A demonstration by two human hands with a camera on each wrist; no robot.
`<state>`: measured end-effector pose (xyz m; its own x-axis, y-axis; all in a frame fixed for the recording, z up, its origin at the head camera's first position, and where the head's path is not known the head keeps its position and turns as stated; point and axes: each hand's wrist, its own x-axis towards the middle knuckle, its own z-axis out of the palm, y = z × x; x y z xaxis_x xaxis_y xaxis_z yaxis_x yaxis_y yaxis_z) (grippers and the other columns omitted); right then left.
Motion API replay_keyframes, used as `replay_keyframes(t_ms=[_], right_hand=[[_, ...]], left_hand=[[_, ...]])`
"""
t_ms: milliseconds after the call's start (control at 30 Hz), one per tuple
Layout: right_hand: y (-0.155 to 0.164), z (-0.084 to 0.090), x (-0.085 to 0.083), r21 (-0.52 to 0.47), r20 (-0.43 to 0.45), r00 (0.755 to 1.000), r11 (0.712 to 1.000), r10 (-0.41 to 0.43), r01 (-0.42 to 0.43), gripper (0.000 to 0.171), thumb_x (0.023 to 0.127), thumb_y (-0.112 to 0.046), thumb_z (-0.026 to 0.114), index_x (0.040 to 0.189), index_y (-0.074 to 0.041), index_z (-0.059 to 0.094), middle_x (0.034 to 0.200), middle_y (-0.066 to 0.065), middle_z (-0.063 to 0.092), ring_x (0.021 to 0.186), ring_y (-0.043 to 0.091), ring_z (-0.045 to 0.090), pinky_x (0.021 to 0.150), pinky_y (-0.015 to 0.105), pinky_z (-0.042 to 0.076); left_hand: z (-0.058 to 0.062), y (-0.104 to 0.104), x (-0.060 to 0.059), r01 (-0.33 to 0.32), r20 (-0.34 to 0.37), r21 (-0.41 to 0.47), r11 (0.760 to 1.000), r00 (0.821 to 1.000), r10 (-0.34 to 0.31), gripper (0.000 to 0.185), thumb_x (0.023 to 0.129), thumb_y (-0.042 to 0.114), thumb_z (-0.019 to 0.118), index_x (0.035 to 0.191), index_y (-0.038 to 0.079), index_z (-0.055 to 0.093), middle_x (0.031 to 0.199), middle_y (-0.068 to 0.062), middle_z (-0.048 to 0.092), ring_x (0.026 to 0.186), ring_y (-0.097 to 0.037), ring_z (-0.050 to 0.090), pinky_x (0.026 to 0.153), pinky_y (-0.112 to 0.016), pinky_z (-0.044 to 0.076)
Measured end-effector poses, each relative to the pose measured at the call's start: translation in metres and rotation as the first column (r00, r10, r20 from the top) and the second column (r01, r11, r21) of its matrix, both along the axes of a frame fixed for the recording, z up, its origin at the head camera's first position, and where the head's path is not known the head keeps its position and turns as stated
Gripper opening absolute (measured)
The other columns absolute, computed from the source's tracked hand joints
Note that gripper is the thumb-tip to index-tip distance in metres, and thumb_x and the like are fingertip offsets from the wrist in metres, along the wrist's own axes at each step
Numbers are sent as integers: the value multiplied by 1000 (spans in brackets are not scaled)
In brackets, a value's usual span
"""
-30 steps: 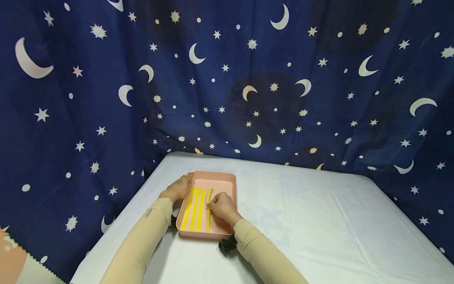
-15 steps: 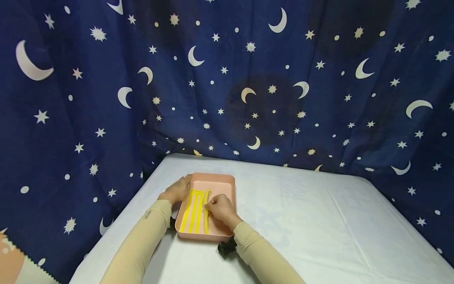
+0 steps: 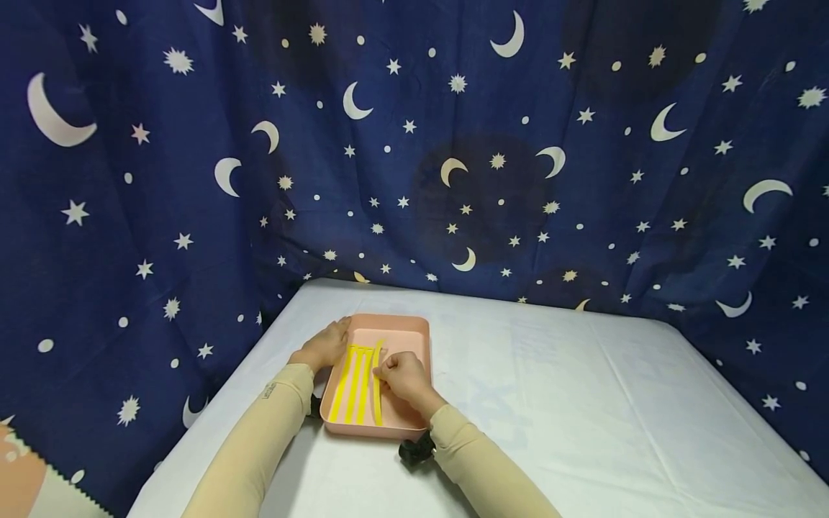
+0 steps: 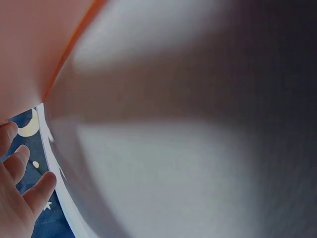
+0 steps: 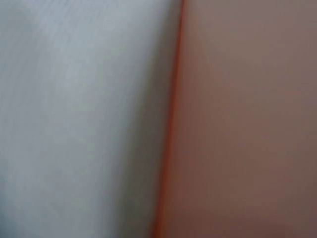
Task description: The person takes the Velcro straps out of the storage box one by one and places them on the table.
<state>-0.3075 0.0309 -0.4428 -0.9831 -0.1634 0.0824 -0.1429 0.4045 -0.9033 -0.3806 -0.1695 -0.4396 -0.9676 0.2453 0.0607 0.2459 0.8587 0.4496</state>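
Observation:
A pink tray (image 3: 403, 332) lies near the left front of the white table (image 3: 583, 403). In it lie three long yellow strips side by side. My right hand (image 3: 403, 375) is inside the tray and pinches the rightmost strip (image 3: 376, 399) near its upper half. The other two strips (image 3: 352, 385) lie just left of it. My left hand (image 3: 325, 344) rests with relaxed fingers against the tray's far left rim. The left wrist view shows its fingers (image 4: 22, 196) beside the blurred tray wall (image 4: 29, 49). Only the tray's side (image 5: 247, 124) and the tablecloth show in the right wrist view.
A dark blue curtain (image 3: 453, 158) with moons and stars hangs close behind and to the left of the table. White tabletop stretches to the right of the tray. A black wrist-worn camera (image 3: 414, 450) sits under my right forearm by the tray's front edge.
My right hand has shifted slightly left with the rightmost strip, bringing it closer to the other two. The left hand and tray have stayed put.

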Motion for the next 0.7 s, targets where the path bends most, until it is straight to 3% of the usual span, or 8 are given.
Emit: replay_keyframes(t_ms=[267,700], right_hand=[[3,0,1,-25,33,999,1000,9,-8,26,93,-12,70,69,-4,65,61,9,67,50,11,52,37,15,33],[8,0,-1,-96,-6,1000,995,26,-26,25,94,-9,68,71,-2,64,59,5,65,50,10,55,37,15,34]], left_hand=[[1,3,3,-20,24,2,1000,999,20,52,108,18,33,157,0,28,163,-19,30,150,-43,26,126,-53,23],[4,4,3,-23,26,-6,1000,999,23,52,108,19,33,156,0,28,163,-19,29,150,-43,26,127,-52,23]])
